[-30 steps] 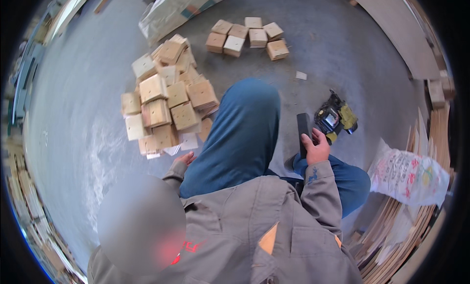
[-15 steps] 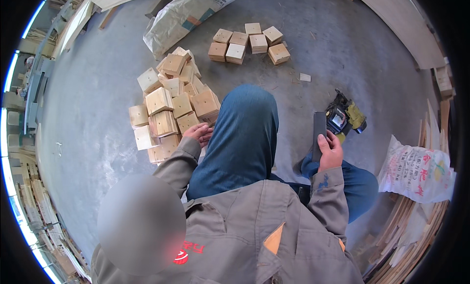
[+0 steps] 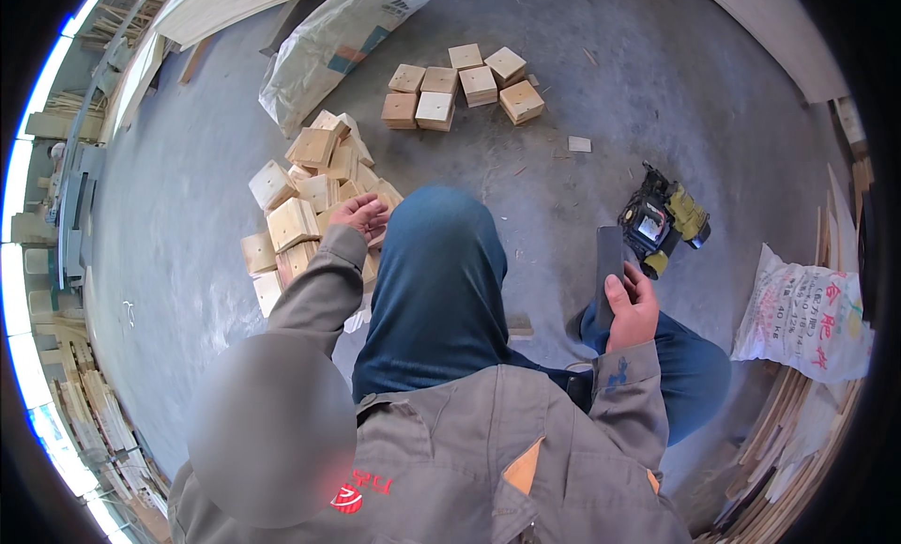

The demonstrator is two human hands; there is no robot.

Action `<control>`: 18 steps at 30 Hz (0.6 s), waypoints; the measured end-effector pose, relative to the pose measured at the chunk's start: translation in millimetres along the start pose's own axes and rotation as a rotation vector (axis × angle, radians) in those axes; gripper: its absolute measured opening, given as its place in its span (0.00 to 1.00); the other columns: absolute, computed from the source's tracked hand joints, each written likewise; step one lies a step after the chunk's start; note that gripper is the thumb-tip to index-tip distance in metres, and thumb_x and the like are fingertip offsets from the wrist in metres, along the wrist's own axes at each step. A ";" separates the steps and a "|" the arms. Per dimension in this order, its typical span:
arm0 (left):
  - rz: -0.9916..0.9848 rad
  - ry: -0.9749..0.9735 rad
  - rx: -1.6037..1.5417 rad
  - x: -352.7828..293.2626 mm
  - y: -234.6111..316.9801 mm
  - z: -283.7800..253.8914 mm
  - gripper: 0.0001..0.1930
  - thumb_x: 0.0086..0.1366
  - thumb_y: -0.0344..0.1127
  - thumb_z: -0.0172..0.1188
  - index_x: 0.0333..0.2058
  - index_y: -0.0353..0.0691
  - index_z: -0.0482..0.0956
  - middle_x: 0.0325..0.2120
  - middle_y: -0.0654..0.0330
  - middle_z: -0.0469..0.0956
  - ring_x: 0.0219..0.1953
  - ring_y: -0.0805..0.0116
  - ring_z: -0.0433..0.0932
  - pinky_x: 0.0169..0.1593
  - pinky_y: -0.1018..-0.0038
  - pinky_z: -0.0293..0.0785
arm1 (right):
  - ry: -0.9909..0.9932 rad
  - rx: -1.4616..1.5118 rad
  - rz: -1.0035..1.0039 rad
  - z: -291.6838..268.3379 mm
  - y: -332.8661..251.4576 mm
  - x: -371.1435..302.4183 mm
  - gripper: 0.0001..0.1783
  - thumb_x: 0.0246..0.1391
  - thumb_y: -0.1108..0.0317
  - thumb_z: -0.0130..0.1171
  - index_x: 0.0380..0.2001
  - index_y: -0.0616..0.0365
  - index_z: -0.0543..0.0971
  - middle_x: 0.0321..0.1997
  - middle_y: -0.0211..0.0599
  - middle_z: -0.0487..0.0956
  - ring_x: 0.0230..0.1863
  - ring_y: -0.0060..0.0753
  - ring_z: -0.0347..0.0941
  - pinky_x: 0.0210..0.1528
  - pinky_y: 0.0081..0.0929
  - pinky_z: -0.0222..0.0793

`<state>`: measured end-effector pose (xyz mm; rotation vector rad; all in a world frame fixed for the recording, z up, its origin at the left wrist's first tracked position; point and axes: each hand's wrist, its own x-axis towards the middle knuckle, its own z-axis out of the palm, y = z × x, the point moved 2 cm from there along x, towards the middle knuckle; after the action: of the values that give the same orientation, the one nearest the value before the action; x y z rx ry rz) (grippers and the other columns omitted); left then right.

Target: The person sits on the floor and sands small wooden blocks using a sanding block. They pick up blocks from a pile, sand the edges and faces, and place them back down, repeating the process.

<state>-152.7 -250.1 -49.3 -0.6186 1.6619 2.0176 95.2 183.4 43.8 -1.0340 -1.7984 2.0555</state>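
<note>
My left hand (image 3: 362, 214) reaches over a pile of square wooden blocks (image 3: 293, 223) beside my raised knee. Its fingers stretch to the right, partly apart, and nothing shows in them; whether the fingertips touch a block I cannot tell. The blocks lie jumbled, and many have a small dark mark on the top face. In my right hand (image 3: 634, 305) is a long, flat, dark grey bar (image 3: 609, 262), gripped upright between thumb and fingers. Just beyond that hand a black and yellow power tool (image 3: 648, 217) rests on the floor.
Several more blocks (image 3: 436, 107) stand grouped farther ahead on the grey floor. A pale sack (image 3: 324, 61) lies at the far left. To the right, a white printed sack (image 3: 798, 314) sits on stacked wood strips (image 3: 798, 441). A small pale wood chip (image 3: 579, 144) lies ahead.
My left hand has moved farther out and a little left over the pile, beside the knee. My right hand holds the dark bar almost where it was. The whole view has shifted slightly.
</note>
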 end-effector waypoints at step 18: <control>0.319 0.326 1.044 267.9 25.3 66.3 0.62 0.38 0.51 0.85 0.71 0.41 0.61 0.65 0.44 0.67 0.64 0.50 0.71 0.65 0.60 0.70 | -0.056 -0.112 0.275 21.8 7.5 36.6 0.36 0.57 0.65 0.69 0.63 0.73 0.67 0.59 0.50 0.76 0.58 0.35 0.75 0.62 0.32 0.70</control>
<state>-385.4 -173.2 -178.9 -0.2938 2.7766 0.9406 56.9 186.1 23.8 -1.3346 -1.9100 2.1758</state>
